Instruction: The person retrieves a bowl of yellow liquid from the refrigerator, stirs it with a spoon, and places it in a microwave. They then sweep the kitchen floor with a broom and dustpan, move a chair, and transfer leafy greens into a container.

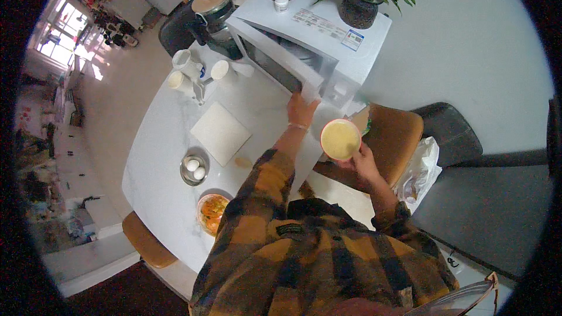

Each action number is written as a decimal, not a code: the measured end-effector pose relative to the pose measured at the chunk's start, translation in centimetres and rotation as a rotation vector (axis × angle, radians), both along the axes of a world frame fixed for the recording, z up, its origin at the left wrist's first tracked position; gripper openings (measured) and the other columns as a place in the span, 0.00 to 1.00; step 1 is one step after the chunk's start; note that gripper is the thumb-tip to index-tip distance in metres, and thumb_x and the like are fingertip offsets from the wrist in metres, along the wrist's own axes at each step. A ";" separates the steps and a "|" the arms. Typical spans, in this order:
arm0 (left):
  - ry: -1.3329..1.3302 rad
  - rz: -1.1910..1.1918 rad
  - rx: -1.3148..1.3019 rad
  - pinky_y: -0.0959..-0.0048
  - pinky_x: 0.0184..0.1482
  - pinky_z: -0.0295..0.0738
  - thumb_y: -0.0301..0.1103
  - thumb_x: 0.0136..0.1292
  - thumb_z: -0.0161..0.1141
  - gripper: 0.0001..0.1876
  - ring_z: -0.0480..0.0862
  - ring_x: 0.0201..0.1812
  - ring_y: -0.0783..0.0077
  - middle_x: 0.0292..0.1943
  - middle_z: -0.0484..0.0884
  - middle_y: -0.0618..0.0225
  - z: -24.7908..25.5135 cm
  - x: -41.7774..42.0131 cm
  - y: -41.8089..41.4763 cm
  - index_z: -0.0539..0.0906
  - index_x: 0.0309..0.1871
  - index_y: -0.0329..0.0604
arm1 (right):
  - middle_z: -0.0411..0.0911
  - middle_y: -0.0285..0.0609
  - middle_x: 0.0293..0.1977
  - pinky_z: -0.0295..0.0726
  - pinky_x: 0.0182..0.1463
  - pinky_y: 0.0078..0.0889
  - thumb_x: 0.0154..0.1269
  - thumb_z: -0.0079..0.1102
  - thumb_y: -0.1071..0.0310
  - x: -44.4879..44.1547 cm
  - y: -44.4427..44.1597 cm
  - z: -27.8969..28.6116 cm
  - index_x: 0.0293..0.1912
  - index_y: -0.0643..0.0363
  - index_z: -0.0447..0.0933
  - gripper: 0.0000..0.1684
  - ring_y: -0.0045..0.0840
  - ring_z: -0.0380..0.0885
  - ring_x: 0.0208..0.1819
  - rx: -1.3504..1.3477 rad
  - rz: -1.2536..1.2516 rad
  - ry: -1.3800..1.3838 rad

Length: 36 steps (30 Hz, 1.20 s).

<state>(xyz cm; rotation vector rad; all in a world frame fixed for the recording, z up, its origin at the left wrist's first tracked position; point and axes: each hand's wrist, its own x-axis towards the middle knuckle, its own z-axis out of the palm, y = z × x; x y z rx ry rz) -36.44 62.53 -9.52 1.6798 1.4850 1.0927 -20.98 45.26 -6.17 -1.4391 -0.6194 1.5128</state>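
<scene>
My left hand point(302, 109) is at the free edge of the microwave door point(276, 59), which stands partly open; its fingertips are hidden behind the door. In my right hand point(361, 163) is a bowl point(340, 139) with a pinkish-red rim, full of a pale yellow liquid or porridge, held level to the right of the table edge. The white microwave oven point(369, 59) stands at the back of the marble-patterned table point(153, 162). A metal bowl point(183, 175) with two white eggs point(196, 169) and a bowl of reddish-orange food point(212, 214) rest on the table, left of my left arm.
A square pale mat point(221, 133), several whitish cups point(224, 71) and a glass jug point(219, 22) stand or lie on the table. Potted plants point(359, 8) and a small white bottle point(281, 2) top the microwave. A brown chair point(395, 140) is close on the right.
</scene>
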 end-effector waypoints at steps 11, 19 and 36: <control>0.049 0.122 0.018 0.62 0.57 0.61 0.30 0.37 0.67 0.41 0.64 0.55 0.49 0.52 0.63 0.49 -1.3 -15.3 -6.5 0.59 0.57 0.30 | 0.74 0.52 0.37 0.83 0.32 0.32 0.66 0.38 0.69 -6.0 10.1 0.4 0.55 0.67 0.56 0.20 0.32 0.79 0.29 0.011 -0.026 0.176; 0.041 0.298 0.072 0.63 0.61 0.57 0.27 0.40 0.66 0.46 0.59 0.60 0.49 0.57 0.58 0.47 5.0 -15.5 -9.2 0.50 0.63 0.33 | 0.74 0.48 0.30 0.77 0.23 0.28 0.62 0.42 0.70 -9.5 24.5 -4.0 0.46 0.68 0.65 0.14 0.31 0.78 0.28 0.224 -0.146 -0.015; 0.106 0.290 0.024 0.60 0.60 0.58 0.26 0.46 0.61 0.35 0.61 0.59 0.49 0.57 0.59 0.47 5.0 -18.9 -14.5 0.59 0.59 0.35 | 0.74 0.45 0.23 0.74 0.24 0.28 0.63 0.43 0.62 -9.0 38.6 -6.1 0.38 0.64 0.71 0.14 0.27 0.75 0.23 0.368 -0.130 -1.013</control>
